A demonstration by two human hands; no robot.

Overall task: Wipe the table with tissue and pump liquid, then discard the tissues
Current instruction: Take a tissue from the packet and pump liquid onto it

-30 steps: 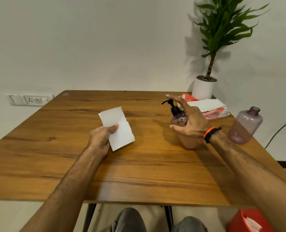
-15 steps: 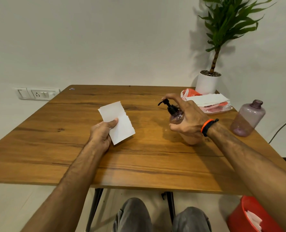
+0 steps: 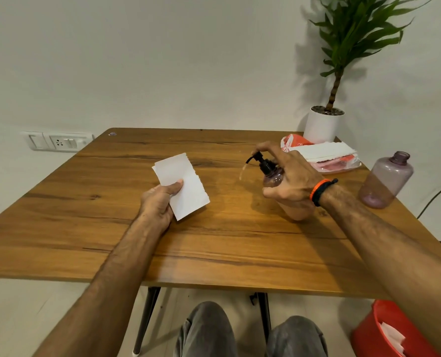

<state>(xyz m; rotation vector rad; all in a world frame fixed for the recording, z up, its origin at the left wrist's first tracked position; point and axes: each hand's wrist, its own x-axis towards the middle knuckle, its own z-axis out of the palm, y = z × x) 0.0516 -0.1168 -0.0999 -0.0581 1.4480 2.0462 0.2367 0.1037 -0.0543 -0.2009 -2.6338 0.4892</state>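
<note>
My left hand [image 3: 160,202] pinches a folded white tissue [image 3: 183,186] by its lower edge, thumb on top, just above the wooden table [image 3: 214,243]. To its right stands a pink pump bottle [image 3: 273,177] with a black pump head. My right hand [image 3: 291,179] is wrapped round the bottle, its forefinger pressing the pump head down. A thin stream of liquid [image 3: 242,171] arcs from the nozzle toward the tabletop. Most of the bottle's body is hidden behind my hand.
A tissue pack [image 3: 322,157] with white sheets on top lies at the far right of the table. Next to it are an uncapped pink bottle [image 3: 387,180] and a potted plant [image 3: 325,124]. A red bin [image 3: 384,333] with used tissues stands on the floor, lower right.
My right forefinger has come down onto the pump head and pushed it, and liquid now squirts from the nozzle. The left hand has kept hold of the tissue.
</note>
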